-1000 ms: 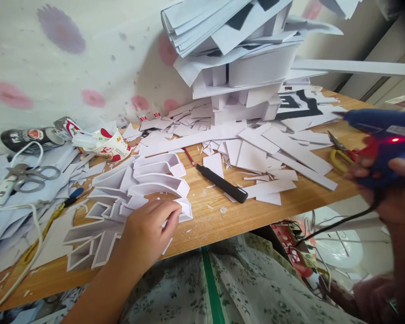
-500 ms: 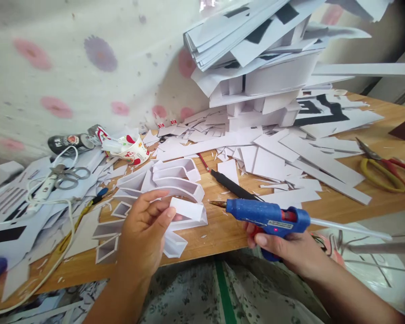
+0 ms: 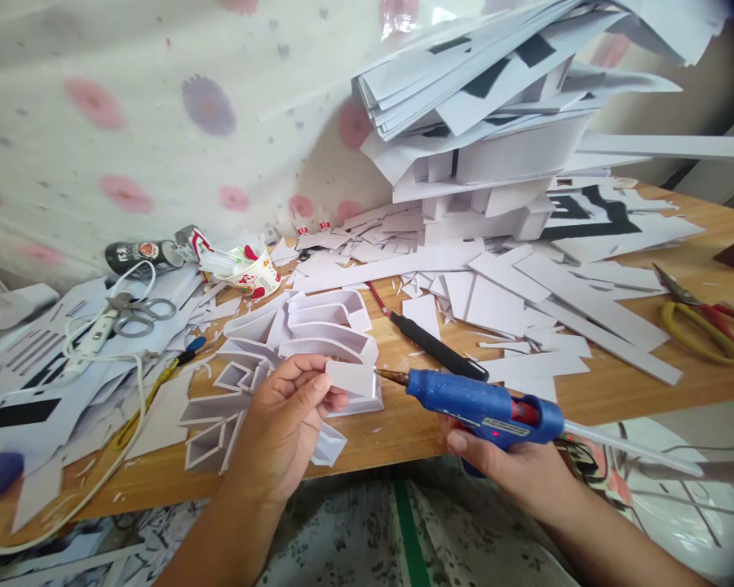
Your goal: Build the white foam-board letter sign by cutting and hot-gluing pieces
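Flower-printed sheeting (image 3: 269, 130) hangs behind a wooden desk (image 3: 404, 436) littered with white offcuts (image 3: 425, 314). Head view, the only one: just below centre, at 6 o'clock, a small white piece (image 3: 350, 379) is pinched between the thumb and fingers of the left hand (image 3: 294, 424). At 5 o'clock the right hand (image 3: 505, 466) wraps its fingers around a blue glue gun (image 3: 465, 399), some of them hidden. The nozzle (image 3: 395, 377) points at the piece's right edge; whether they touch is too fine to tell. At 8 o'clock stand hollow white shapes (image 3: 327, 338), their walls already up, so the work seems partway along. The held piece appears not yet fixed to anything. Loose strips (image 3: 593, 297) lie at 3 o'clock; how many remain to be used is unclear.
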The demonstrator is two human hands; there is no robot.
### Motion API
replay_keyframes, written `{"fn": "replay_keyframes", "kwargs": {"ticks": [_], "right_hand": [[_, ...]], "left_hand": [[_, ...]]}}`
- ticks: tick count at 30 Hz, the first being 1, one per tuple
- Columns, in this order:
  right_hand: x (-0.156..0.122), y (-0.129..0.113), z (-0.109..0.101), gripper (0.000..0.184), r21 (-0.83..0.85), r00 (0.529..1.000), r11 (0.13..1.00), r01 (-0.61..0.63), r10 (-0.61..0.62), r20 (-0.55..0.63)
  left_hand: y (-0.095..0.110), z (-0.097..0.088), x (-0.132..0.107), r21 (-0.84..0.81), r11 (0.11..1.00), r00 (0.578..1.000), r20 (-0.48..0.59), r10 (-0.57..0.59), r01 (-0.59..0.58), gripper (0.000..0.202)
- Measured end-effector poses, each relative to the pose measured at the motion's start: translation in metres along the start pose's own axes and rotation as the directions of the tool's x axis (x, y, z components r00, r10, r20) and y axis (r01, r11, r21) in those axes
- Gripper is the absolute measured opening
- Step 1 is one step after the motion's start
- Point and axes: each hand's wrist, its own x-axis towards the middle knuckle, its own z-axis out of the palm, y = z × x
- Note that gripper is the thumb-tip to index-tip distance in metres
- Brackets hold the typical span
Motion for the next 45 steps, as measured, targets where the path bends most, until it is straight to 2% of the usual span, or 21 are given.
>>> {"fn": "replay_keyframes", "kwargs": {"ticks": [3,13,19,21,23,25,26,28,30,31,33,37,39,43,45], "right_hand": [[-0.003,0.007,0.002,0.025,-0.018,0.998,1.0,-0.016,0.015,-0.062],[-0.006,0.007,0.0,0.029,-0.107,1.0,0.994,0.004,-0.003,0.005],[-0.015,0.015,0.0,0.029,-0.13,0.998,0.99,-0.053,0.048,-0.04],[-0.015,0.012,-0.003,0.029,-0.101,0.994,0.99,-0.099,0.095,-0.044],[-0.013,0.005,-0.007,0.027,-0.031,0.99,0.99,-0.139,0.138,-0.039],[-0.009,-0.003,-0.011,0.025,0.025,0.986,0.986,-0.163,0.164,-0.036],[-0.007,-0.007,-0.013,0.024,0.034,0.984,0.985,-0.17,0.172,-0.041],[-0.002,-0.012,-0.015,0.024,0.013,0.986,0.986,-0.164,0.165,-0.027],[0.003,-0.016,-0.015,0.023,-0.03,0.989,0.989,-0.142,0.143,0.04],[0.005,-0.017,-0.014,0.022,-0.052,0.99,0.992,-0.116,0.12,0.08],[0.009,-0.02,-0.012,0.023,-0.101,0.988,0.994,-0.047,0.061,0.139],[0.013,-0.022,-0.007,0.021,-0.177,0.986,0.983,0.044,-0.014,0.164],[0.012,-0.02,-0.006,0.021,-0.195,0.993,0.981,0.002,0.02,0.114],[0.008,-0.011,-0.003,0.044,-0.175,0.989,0.974,-0.145,0.139,-0.041],[0.009,-0.011,-0.003,0.039,-0.176,0.992,0.976,-0.126,0.125,-0.015]], "left_hand": [[0.0,-0.001,0.0,-0.004,1.0,1.0,0.003,0.003,-0.003,0.026],[-0.002,-0.003,0.0,-0.025,1.0,1.0,0.018,0.007,-0.007,0.023],[-0.001,-0.005,0.001,-0.003,1.0,1.0,0.012,0.024,-0.024,0.023],[-0.002,-0.006,0.002,0.044,0.997,0.998,0.009,0.062,-0.063,0.023],[-0.005,-0.009,0.003,0.156,0.976,0.988,-0.008,0.152,-0.149,0.022],[-0.008,-0.012,0.002,0.366,0.892,0.956,-0.016,0.291,-0.266,0.018],[-0.01,-0.014,0.001,0.492,0.809,0.93,0.006,0.366,-0.322,0.016],[-0.012,-0.015,-0.003,0.706,0.575,0.863,0.103,0.495,-0.414,0.013],[-0.012,-0.014,-0.006,0.813,0.351,0.801,0.216,0.559,-0.465,0.012],[-0.011,-0.012,-0.008,0.835,0.269,0.776,0.262,0.574,-0.481,0.011],[-0.008,-0.009,-0.009,0.85,0.159,0.74,0.328,0.588,-0.503,0.009],[-0.004,-0.003,-0.01,0.84,0.031,0.683,0.418,0.599,-0.541,0.007],[-0.004,-0.003,-0.009,0.832,-0.001,0.666,0.445,0.598,-0.555,0.007],[-0.003,-0.004,-0.008,0.818,-0.04,0.642,0.481,0.597,-0.574,0.005],[-0.003,-0.004,-0.008,0.817,-0.049,0.639,0.485,0.598,-0.575,0.005]]}}
